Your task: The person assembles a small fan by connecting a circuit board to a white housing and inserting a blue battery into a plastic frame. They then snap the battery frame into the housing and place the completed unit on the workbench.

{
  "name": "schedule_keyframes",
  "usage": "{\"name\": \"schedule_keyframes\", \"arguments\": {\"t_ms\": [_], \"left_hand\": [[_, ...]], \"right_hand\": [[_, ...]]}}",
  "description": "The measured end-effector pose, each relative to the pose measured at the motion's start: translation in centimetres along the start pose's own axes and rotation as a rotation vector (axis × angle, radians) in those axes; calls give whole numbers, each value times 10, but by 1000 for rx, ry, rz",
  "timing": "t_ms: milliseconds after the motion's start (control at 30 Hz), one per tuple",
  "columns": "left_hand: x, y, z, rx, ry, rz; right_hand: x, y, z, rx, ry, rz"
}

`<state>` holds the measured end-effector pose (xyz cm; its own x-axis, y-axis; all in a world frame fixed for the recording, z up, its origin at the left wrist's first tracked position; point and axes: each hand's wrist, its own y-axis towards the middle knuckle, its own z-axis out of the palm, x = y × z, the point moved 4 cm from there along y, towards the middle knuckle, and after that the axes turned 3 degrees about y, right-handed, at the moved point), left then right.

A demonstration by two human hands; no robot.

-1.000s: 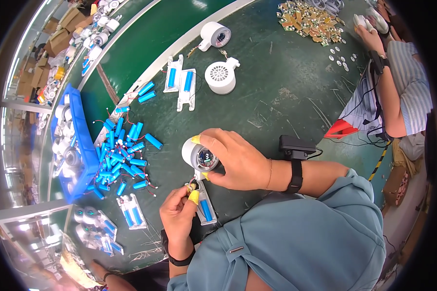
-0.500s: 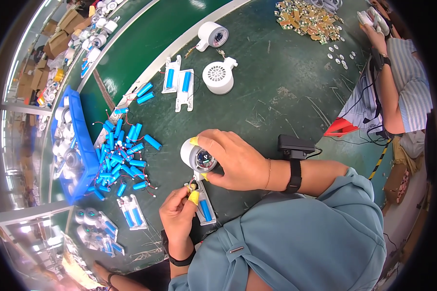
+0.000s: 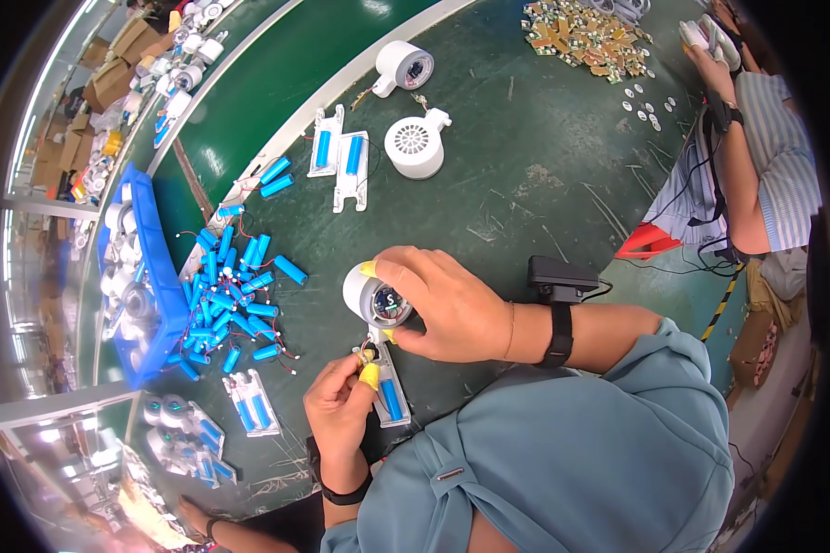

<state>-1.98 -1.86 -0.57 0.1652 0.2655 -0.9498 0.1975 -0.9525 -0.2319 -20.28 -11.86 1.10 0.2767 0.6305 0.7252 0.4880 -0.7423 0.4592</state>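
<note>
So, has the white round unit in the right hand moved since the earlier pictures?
No, not visibly: against the nearest loose blue battery, the white round unit keeps its place in the right hand; the view only shifted slightly.

Worn on the head, left of a fisheye pair; looking down from close above the right hand (image 3: 447, 309), frame centre, and left hand (image 3: 338, 410), lower centre. Reaching wide across the green table (image 3: 512, 207) to dark, curved corners.
</note>
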Motion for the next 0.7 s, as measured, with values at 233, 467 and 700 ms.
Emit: {"name": "schedule_keyframes", "arguments": {"t_ms": [233, 467, 700], "left_hand": [[2, -1, -1, 0, 13, -24], [1, 1, 0, 26, -67, -114], [-8, -9, -13, -51, -79, -66]], "right_hand": [[1, -1, 0, -8, 26, 17], [-1, -1, -3, 0, 2, 29], [3, 7, 1, 10, 61, -25]]}}
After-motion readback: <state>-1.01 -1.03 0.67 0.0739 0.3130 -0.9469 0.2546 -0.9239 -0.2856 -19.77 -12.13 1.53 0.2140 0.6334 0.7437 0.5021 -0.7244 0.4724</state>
